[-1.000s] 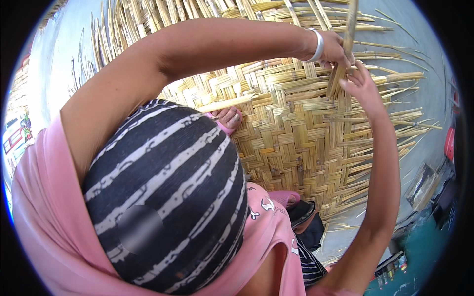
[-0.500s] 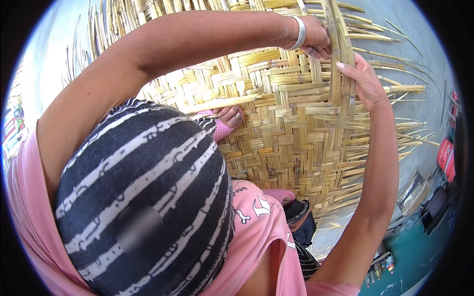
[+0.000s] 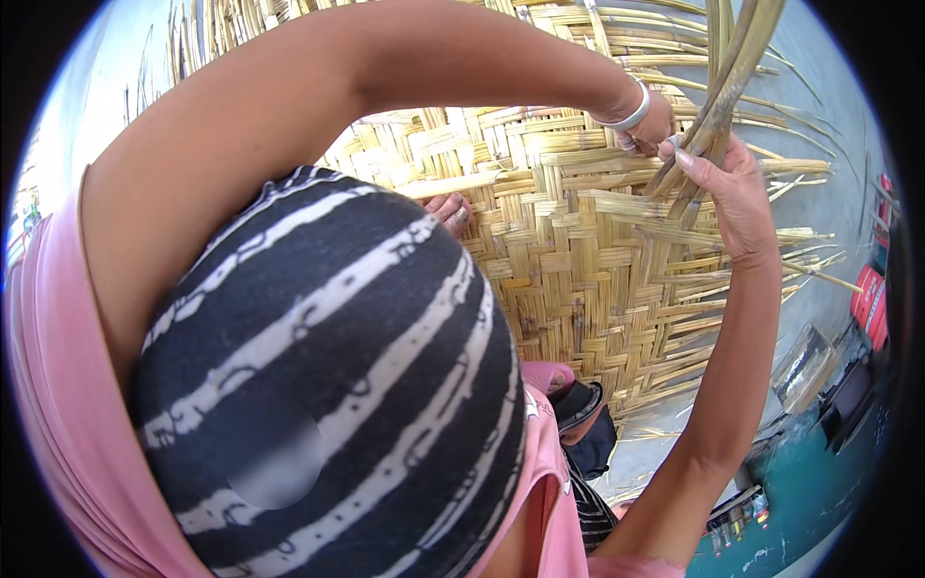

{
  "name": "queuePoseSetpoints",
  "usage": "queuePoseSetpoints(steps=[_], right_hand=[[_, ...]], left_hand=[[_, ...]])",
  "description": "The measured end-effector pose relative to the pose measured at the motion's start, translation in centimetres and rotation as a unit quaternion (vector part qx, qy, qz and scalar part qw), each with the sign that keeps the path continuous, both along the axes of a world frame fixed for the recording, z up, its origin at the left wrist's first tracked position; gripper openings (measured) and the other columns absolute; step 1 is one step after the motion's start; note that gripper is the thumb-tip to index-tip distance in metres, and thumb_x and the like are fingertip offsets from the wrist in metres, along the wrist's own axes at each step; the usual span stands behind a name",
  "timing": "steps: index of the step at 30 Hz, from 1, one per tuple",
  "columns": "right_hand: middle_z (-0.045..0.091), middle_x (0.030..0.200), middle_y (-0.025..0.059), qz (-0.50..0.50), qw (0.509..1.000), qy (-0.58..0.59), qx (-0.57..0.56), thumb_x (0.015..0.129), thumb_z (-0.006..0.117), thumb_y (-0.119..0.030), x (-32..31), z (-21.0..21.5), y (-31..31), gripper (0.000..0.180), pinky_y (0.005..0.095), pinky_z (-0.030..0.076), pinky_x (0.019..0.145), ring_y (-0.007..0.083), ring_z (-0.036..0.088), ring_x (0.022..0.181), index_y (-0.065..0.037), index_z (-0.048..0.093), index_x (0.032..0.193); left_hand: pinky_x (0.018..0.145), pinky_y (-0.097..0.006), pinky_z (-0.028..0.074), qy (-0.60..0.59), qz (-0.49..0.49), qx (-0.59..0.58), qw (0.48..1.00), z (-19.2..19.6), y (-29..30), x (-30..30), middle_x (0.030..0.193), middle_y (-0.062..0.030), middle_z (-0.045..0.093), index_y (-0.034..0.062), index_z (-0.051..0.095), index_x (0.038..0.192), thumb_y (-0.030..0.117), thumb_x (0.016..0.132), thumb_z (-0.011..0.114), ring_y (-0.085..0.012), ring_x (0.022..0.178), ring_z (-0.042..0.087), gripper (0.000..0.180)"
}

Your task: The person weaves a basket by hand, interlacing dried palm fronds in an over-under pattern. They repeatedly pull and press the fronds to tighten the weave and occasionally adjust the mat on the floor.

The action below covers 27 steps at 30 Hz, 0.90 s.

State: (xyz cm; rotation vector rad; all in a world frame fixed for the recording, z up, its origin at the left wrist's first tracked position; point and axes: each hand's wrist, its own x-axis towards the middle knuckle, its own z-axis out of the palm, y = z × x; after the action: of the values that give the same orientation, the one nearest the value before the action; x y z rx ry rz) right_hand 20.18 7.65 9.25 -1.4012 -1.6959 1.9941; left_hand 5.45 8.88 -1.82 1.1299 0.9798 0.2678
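A large woven cane mat (image 3: 568,279) lies below me, its pale yellow strips crossing in a close pattern. My right hand (image 3: 727,188) grips a bundle of long, flat cane strips (image 3: 725,106), thumb across the front. The bundle is raised and bends up toward the far right. My left hand (image 3: 650,125), with a white bangle and a ring, is close beside the lower part of the bundle. Its fingers are curled near the weave; what they hold is partly hidden.
Loose strip ends (image 3: 800,166) stick out along the mat's right edge over a grey floor. Black cloth with white stripes (image 3: 337,385) fills the lower left. A bare foot (image 3: 451,214) rests on the mat. A red object (image 3: 869,303) and a clear container (image 3: 807,371) lie at right.
The bundle has gone from nearly upright to bent and leaning rightward. My left hand has come down and rightward toward it; my right hand has moved slightly down and right.
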Motion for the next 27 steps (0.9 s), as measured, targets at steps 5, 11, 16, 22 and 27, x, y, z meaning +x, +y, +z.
queuePoseSetpoints(steps=[5, 11, 16, 22, 27], right_hand=[[0.066, 0.096, 0.0071, -0.011, 1.000, 0.005, 0.009, 0.078, 0.068, -0.009, 0.3, 0.7, -1.5, 0.032, 0.0280, 0.045, 0.086, 0.0133, 0.061, 0.091, -0.002, 0.059, 0.108], [0.066, 0.098, 0.0069, -0.024, 0.999, 0.043, 0.005, 0.079, 0.065, -0.007, 0.9, 1.2, -2.2, 0.030, 0.0281, 0.045, 0.087, 0.0129, 0.061, 0.093, -0.002, 0.059, 0.108], [0.066, 0.097, 0.0064, -0.023, 1.000, 0.017, 0.013, 0.079, 0.065, -0.006, 1.4, 1.7, -3.2, 0.030, 0.0272, 0.045, 0.086, 0.0117, 0.060, 0.092, -0.002, 0.059, 0.108], [0.066, 0.096, 0.0051, -0.030, 0.999, 0.005, 0.017, 0.079, 0.065, -0.007, 1.4, 1.8, -3.3, 0.030, 0.0258, 0.044, 0.084, 0.0104, 0.059, 0.090, -0.003, 0.059, 0.108], [0.066, 0.097, 0.0053, -0.028, 0.998, 0.042, 0.024, 0.080, 0.066, -0.008, 0.9, 0.9, -2.2, 0.032, 0.0253, 0.044, 0.085, 0.0108, 0.059, 0.091, -0.003, 0.058, 0.111]], left_hand=[[0.066, -0.030, 0.053, 0.076, -0.035, 0.084, 0.993, -0.2, 0.7, 2.5, 0.084, -0.0066, 0.063, 0.0054, 0.062, 0.091, 0.013, 0.085, 0.055, -0.0162, 0.072, 0.059, 0.012], [0.063, -0.029, 0.052, 0.069, -0.035, 0.111, 0.991, 0.0, 0.8, 4.1, 0.082, -0.0067, 0.062, 0.0047, 0.063, 0.090, 0.016, 0.084, 0.055, -0.0155, 0.069, 0.058, 0.015], [0.062, -0.029, 0.052, 0.013, -0.005, 0.089, 0.996, 0.4, -0.2, 4.1, 0.081, -0.0068, 0.062, 0.0042, 0.064, 0.089, 0.018, 0.083, 0.056, -0.0150, 0.068, 0.056, 0.017], [0.060, -0.028, 0.051, -0.052, 0.039, 0.063, 0.996, 2.1, -1.4, 3.0, 0.079, -0.0069, 0.061, 0.0035, 0.064, 0.088, 0.021, 0.082, 0.057, -0.0143, 0.065, 0.055, 0.020], [0.058, -0.029, 0.051, 0.054, 0.189, 0.140, 0.970, 1.3, -1.7, 1.0, 0.078, -0.0101, 0.065, -0.0016, 0.064, 0.091, 0.019, 0.080, 0.061, -0.0159, 0.065, 0.063, 0.024]])
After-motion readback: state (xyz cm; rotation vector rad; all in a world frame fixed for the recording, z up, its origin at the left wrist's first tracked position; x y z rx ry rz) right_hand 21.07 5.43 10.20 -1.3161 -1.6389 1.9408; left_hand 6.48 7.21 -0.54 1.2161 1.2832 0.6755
